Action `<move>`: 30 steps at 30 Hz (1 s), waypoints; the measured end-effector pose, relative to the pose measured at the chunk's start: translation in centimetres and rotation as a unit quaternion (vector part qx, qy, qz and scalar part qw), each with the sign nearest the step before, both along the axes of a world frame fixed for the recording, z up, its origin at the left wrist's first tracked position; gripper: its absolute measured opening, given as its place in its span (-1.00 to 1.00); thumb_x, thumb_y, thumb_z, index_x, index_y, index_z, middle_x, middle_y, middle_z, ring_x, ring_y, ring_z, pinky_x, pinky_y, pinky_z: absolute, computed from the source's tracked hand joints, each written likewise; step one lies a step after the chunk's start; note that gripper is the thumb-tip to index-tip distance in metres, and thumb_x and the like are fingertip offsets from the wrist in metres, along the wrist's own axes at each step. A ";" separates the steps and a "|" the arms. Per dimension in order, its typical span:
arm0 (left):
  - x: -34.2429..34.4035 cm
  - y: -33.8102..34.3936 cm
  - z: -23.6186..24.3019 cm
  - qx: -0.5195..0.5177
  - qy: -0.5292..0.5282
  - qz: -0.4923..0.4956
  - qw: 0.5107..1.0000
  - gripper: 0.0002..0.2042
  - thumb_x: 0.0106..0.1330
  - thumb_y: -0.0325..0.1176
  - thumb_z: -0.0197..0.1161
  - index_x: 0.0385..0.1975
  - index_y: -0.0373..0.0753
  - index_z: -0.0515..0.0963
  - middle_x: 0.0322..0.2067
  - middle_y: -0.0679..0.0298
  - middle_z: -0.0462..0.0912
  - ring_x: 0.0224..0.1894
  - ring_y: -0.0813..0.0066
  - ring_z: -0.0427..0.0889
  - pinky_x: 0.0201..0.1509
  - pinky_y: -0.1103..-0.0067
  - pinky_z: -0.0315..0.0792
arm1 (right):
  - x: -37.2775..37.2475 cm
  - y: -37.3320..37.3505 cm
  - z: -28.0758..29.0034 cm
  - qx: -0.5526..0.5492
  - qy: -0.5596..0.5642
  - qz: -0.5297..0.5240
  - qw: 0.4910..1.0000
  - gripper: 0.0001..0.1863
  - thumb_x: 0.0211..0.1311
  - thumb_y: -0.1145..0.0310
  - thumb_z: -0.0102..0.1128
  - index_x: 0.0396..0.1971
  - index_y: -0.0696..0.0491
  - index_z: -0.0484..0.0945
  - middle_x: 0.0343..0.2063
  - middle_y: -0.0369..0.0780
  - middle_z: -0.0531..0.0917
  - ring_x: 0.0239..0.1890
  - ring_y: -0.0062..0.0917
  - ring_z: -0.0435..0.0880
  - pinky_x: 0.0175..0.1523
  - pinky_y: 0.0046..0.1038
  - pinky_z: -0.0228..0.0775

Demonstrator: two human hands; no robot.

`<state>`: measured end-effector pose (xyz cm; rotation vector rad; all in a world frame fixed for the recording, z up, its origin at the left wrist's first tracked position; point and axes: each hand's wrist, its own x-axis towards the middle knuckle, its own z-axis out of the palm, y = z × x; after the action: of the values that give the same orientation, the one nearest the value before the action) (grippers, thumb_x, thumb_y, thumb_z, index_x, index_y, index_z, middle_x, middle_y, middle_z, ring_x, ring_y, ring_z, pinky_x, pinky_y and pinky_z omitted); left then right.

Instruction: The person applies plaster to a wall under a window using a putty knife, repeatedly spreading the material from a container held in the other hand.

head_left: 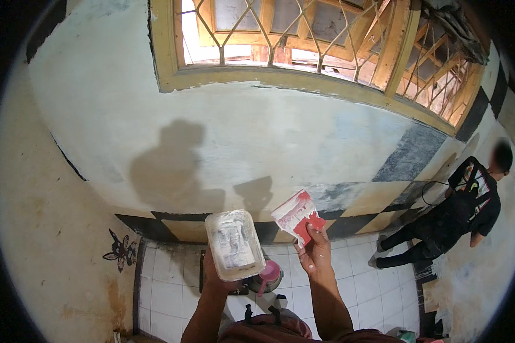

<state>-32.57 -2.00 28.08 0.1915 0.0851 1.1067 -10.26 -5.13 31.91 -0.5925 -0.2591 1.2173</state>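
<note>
My left hand (pixel 213 268) grips a rectangular plastic tub (pixel 234 243) from beneath and the side, mostly hidden by it; the tub is smeared inside with white paste. In my right hand (pixel 317 251) is a flat red scraper (pixel 311 228), held raised at an angle, its wide blade coated with white paste. Both are held out before a wall (pixel 91 143) whose upper part is whitish, with patchy dark and cream checks showing lower down and to the right.
A person (pixel 463 211) in black stands at the right, facing the wall. A yellow-framed window (pixel 171 80) with a grille is above. Below, a pink dipper (pixel 269 271) rests on a round container on the white tiled floor (pixel 360 268). Another wall (pixel 23 228) borders the left.
</note>
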 end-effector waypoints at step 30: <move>1.2 5.2 -1.0 0.014 0.164 -0.080 0.983 -0.42 0.46 0.09 -0.17 0.31 -0.20 0.21 0.21 0.16 0.39 0.21 0.19 0.43 0.28 0.23 0.31 | -2.9 4.0 0.6 -0.093 -0.755 0.033 0.649 -0.79 0.09 0.47 0.15 -0.29 0.26 0.46 -0.40 0.07 0.63 -0.29 -0.08 0.66 -0.17 -0.27 0.46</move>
<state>-31.35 3.19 27.11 0.3981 0.3434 0.9084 -13.17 -1.11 32.47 -1.7188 -1.5844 0.4999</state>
